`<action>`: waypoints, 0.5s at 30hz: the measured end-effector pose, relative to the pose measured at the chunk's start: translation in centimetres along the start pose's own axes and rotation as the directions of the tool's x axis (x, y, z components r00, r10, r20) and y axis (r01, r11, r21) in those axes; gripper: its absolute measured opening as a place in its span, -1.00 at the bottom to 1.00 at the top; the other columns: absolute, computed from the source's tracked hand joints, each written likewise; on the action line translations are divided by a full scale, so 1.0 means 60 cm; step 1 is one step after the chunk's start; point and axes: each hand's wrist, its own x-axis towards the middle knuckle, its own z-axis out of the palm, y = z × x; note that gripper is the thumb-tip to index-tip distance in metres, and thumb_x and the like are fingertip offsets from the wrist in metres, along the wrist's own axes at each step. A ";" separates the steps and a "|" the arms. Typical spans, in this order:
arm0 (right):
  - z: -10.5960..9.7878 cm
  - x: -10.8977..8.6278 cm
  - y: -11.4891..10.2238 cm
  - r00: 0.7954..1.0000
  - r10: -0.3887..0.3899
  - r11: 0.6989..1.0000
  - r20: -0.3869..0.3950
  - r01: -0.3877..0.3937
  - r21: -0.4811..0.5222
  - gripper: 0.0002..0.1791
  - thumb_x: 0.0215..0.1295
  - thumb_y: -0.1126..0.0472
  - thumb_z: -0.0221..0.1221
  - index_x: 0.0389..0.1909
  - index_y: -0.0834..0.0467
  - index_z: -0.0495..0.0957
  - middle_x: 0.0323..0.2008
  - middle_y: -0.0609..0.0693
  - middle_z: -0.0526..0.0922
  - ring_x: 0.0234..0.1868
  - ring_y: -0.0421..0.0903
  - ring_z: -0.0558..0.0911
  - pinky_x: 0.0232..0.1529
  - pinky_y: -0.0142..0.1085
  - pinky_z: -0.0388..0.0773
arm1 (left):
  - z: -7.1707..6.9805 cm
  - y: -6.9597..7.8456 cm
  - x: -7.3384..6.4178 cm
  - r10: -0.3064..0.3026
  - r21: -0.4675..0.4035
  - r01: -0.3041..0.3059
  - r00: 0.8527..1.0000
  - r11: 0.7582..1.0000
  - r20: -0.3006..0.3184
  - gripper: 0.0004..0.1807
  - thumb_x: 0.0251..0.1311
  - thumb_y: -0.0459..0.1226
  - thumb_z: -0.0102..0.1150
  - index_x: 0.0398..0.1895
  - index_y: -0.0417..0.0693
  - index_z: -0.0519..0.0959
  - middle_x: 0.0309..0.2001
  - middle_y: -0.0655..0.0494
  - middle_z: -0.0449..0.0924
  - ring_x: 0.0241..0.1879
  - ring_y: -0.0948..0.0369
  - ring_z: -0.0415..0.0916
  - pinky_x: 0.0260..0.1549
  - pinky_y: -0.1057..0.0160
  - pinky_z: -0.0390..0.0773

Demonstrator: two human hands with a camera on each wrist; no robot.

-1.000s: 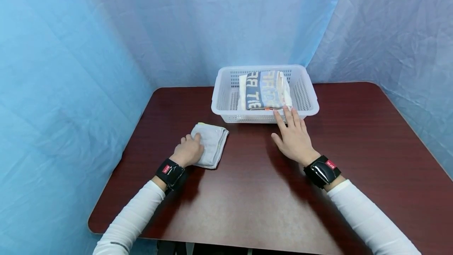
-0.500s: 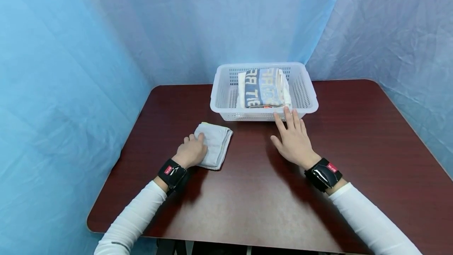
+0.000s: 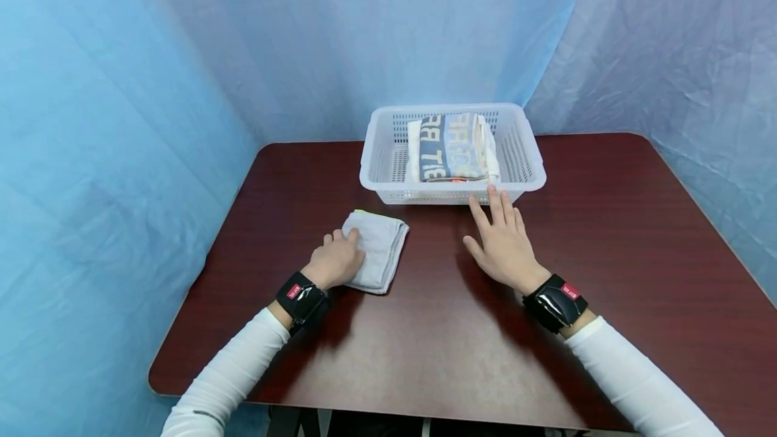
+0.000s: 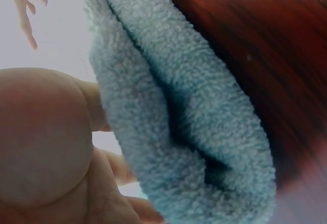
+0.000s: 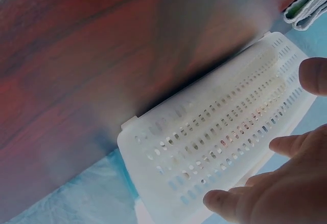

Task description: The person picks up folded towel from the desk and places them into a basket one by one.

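Observation:
A folded light grey towel [image 3: 379, 255] lies on the dark red-brown table, left of centre. My left hand [image 3: 336, 258] rests on the towel's left part, its fingers reaching forward over the cloth. Up close in the left wrist view, the terry towel [image 4: 168, 116] shows its thick folded edge beside the thumb and fingers. My right hand [image 3: 504, 248], palm down with fingers spread, has its fingertips right at the front wall of a white plastic basket [image 3: 394, 195]. Inside that basket is a folded cloth [image 3: 452, 147], white and blue with large printed letters.
The basket stands near the back edge of the wooden table [image 3: 455, 342]. Light blue sheeting [image 3: 340, 39] hangs behind the table and along its left side. In the right wrist view, the basket's slotted side [image 5: 214, 132] fills the middle.
My left hand and the grey towel have slid to the right together across the table. My right hand stays nearly in place at the basket's front. The view has shifted slightly.

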 end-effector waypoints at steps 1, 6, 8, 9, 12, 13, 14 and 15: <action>0.001 0.000 0.000 1.000 0.002 1.000 0.001 -0.002 -0.001 -0.19 0.46 0.05 0.09 0.58 0.17 -0.06 0.57 0.29 -0.36 0.55 0.30 -0.31 0.41 0.30 -0.16 | 0.000 0.001 -0.001 0.005 0.000 -0.005 1.000 1.000 -0.005 -0.47 0.47 -0.12 -0.07 0.38 -0.19 0.25 0.08 -0.32 0.37 0.01 -0.14 0.36 -0.22 -0.11 0.57; 0.004 0.000 0.001 1.000 0.003 1.000 0.004 -0.003 -0.005 -0.19 0.45 0.05 0.10 0.58 0.17 -0.05 0.57 0.29 -0.36 0.55 0.31 -0.28 0.41 0.30 -0.16 | 0.002 0.009 -0.004 0.026 0.010 -0.025 0.999 1.000 -0.029 -0.49 0.46 -0.11 -0.06 0.34 -0.20 0.28 0.03 -0.34 0.39 -0.01 -0.17 0.39 -0.24 -0.13 0.58; 0.004 0.000 0.001 1.000 0.001 1.000 0.001 -0.001 -0.005 -0.19 0.45 0.06 0.10 0.57 0.18 -0.03 0.56 0.29 -0.36 0.55 0.31 -0.28 0.41 0.30 -0.16 | 0.002 0.011 -0.004 0.027 0.015 -0.026 0.999 1.000 -0.031 -0.48 0.47 -0.10 -0.06 0.35 -0.20 0.27 0.05 -0.34 0.39 0.00 -0.17 0.39 -0.24 -0.14 0.58; 0.004 0.001 0.001 1.000 0.000 1.000 -0.001 0.000 -0.005 -0.19 0.45 0.06 0.11 0.57 0.19 -0.03 0.56 0.29 -0.36 0.55 0.31 -0.28 0.41 0.30 -0.16 | 0.002 0.012 -0.004 0.025 0.017 -0.025 0.999 1.000 -0.028 -0.48 0.47 -0.10 -0.06 0.36 -0.20 0.27 0.06 -0.34 0.39 0.01 -0.17 0.39 -0.24 -0.14 0.58; 0.003 0.000 0.000 1.000 0.003 1.000 0.001 -0.003 -0.005 -0.19 0.45 0.05 0.11 0.57 0.19 -0.02 0.56 0.29 -0.36 0.55 0.31 -0.28 0.41 0.29 -0.17 | 0.002 0.015 -0.004 0.020 0.022 -0.020 1.000 1.000 -0.023 -0.46 0.47 -0.08 -0.06 0.37 -0.19 0.26 0.08 -0.34 0.38 0.02 -0.17 0.39 -0.22 -0.14 0.58; 0.003 0.000 0.000 1.000 0.004 1.000 0.001 -0.004 -0.005 -0.19 0.45 0.05 0.11 0.57 0.19 -0.02 0.57 0.29 -0.36 0.55 0.31 -0.28 0.41 0.29 -0.17 | 0.002 0.016 -0.003 0.018 0.025 -0.017 1.000 1.000 -0.019 -0.46 0.47 -0.08 -0.06 0.38 -0.18 0.25 0.09 -0.34 0.38 0.03 -0.17 0.39 -0.21 -0.14 0.58; 0.003 -0.001 0.000 1.000 0.006 1.000 0.003 -0.006 -0.006 -0.19 0.45 0.05 0.11 0.57 0.19 -0.02 0.57 0.28 -0.36 0.55 0.30 -0.29 0.42 0.29 -0.17 | 0.003 0.016 -0.003 0.017 0.027 -0.017 1.000 1.000 -0.018 -0.46 0.47 -0.08 -0.06 0.38 -0.18 0.25 0.09 -0.33 0.38 0.03 -0.17 0.39 -0.21 -0.14 0.58; 0.003 -0.001 0.000 1.000 0.007 1.000 0.004 -0.007 -0.005 -0.19 0.45 0.04 0.11 0.57 0.18 -0.02 0.57 0.28 -0.36 0.55 0.30 -0.29 0.42 0.29 -0.17 | 0.003 0.017 -0.003 0.016 0.030 -0.016 1.000 0.999 -0.017 -0.46 0.48 -0.07 -0.06 0.38 -0.18 0.25 0.09 -0.33 0.38 0.03 -0.16 0.39 -0.21 -0.13 0.58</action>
